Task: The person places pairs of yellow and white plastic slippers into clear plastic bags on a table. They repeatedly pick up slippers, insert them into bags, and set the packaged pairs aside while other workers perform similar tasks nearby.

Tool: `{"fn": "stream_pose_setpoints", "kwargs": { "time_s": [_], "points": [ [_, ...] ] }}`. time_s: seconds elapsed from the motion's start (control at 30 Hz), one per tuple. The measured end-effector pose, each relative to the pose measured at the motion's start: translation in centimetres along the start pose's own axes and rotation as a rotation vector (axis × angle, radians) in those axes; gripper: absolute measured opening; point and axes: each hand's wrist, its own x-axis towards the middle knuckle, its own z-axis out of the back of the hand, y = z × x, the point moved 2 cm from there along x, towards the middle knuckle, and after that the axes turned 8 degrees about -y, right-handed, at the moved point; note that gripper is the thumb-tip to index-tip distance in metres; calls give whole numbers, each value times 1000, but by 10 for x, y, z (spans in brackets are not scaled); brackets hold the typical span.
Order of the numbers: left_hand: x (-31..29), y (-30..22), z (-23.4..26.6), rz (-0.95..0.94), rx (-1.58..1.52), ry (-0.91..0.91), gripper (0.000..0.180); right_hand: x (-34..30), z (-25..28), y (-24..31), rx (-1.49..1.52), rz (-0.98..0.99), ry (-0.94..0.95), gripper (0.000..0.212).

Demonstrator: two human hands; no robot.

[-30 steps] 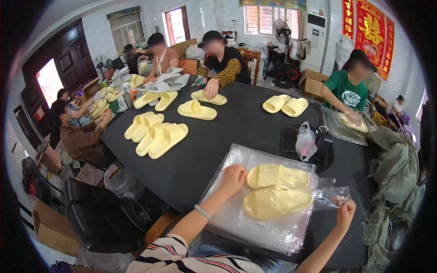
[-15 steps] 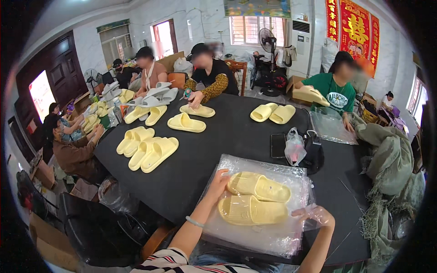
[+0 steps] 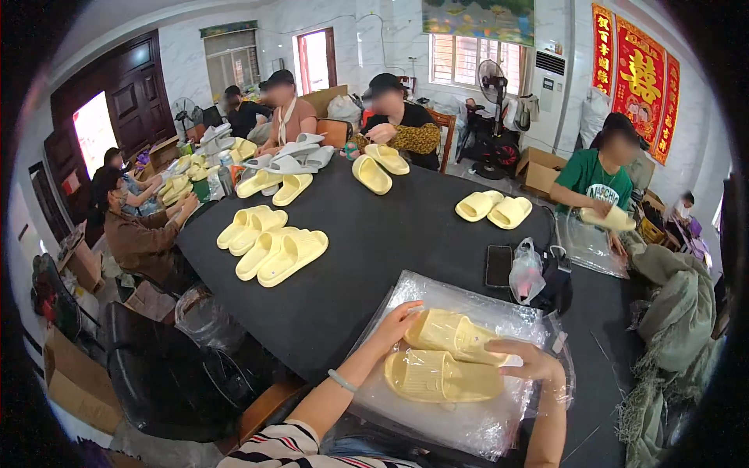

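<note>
A pair of yellow slippers lay side by side in front of me, toes to my left and heels to my right, with clear plastic over them. Under them was a stack of clear bags on the black table. My left hand was at the toe of the farther slipper, fingers partly bent; I couldn't tell whether they pinched the plastic. My right hand was open, fingers stretched out over that slipper's heel and gripping nothing that I could make out. Loose plastic showed around my right wrist, though whether the hand was inside the bag I couldn't tell.

Just beyond the stack lay a phone and a small plastic bag with something pink inside. Farther off to my right, a person in a green shirt held another yellow slipper.
</note>
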Motion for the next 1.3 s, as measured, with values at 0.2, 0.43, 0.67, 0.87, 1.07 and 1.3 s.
{"fn": "stream_pose_setpoints", "kwargs": {
  "time_s": [0.2, 0.43, 0.67, 0.87, 1.07, 1.3],
  "points": [
    [7, 10, 7, -65, 44, -20, 42, 7, 3, 5, -306, 84, -274, 71],
    [-3, -3, 0, 110, -98, -11, 43, -8, 25, 31, -581, 69, -699, 58],
    [0, -4, 0, 51, -216, 43, 42, 12, -14, -1, -167, 284, -53, 46],
    [-12, -18, -11, 8, -253, 135, 44, 31, -55, 21, -348, 374, -140, 33],
    [-2, -4, -1, 72, -292, 21, 41, 40, -63, 29, -412, 384, -170, 24],
    [-2, -5, 15, 19, -141, -170, 44, 6, -34, 54, -541, 126, -190, 22]
  ]
}}
